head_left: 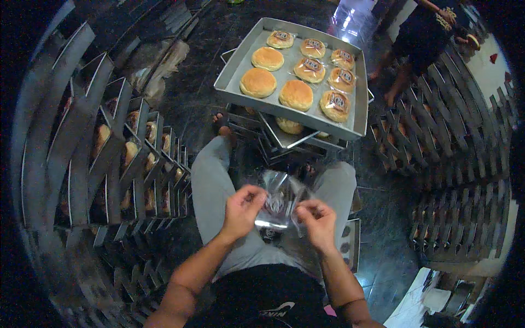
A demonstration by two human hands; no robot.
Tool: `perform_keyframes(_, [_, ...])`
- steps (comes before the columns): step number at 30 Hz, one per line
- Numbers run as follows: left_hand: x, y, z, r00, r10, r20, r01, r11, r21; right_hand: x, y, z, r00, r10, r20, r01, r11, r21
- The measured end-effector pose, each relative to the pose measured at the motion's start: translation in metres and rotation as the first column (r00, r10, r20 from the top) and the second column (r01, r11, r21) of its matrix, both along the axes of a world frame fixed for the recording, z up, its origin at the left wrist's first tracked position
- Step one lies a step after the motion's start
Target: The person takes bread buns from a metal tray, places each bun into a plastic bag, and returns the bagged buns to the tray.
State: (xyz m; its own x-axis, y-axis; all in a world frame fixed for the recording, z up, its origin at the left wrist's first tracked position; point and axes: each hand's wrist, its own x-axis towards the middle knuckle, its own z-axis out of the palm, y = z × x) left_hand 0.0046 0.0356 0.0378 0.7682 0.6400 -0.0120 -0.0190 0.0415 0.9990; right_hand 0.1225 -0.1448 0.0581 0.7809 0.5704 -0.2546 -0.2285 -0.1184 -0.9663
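Note:
Over my lap, a clear plastic bag [275, 201] with a dark printed mark is stretched between my two hands. My left hand [243, 212] pinches its left edge between thumb and fingers. On the other side my right hand [317, 220] grips the right edge, fingers curled in. No bun shows inside the bag. Beyond my knees a square metal tray [229, 82] rests on top of a stack of trays. Three bare round buns, one of them a golden bun [258, 83], sit on its left and near part. Several wrapped buns, such as a bagged bun [334, 105], fill its right and far part.
Tall stacks of metal trays [82, 164] holding buns rise on my left. More stacked trays [459, 208] stand on my right. Another person [415, 38] is at the far right. A small tray [354, 246] lies beside my right thigh, and crumpled plastic [164, 68] lies far left.

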Motion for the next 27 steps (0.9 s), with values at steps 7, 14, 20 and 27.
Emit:
perform_keyframes(7, [0.005,0.069,-0.032,0.946,0.324,0.020,-0.259,0.789,-0.557,0.091,0.128,0.075,0.790,0.311,0.529,-0.311,0.946,-0.093])
perform_keyframes(14, [0.015,0.103,-0.066,0.864,0.502,0.019,-0.285,0.520,-0.806,0.281,0.327,0.034,0.140,0.457,0.878,-0.244,0.876,-0.417])
perform_keyframes(20, [-0.003,0.088,-0.107,0.909,0.416,-0.003,-0.232,0.501,-0.834,0.330,0.394,0.026,0.154,0.683,0.714,-0.191,0.729,-0.657])
perform_keyframes(27, [0.011,0.103,-0.088,0.900,0.435,-0.028,-0.263,0.491,-0.831,0.316,0.373,0.056,0.372,0.691,0.619,-0.370,0.722,-0.584])
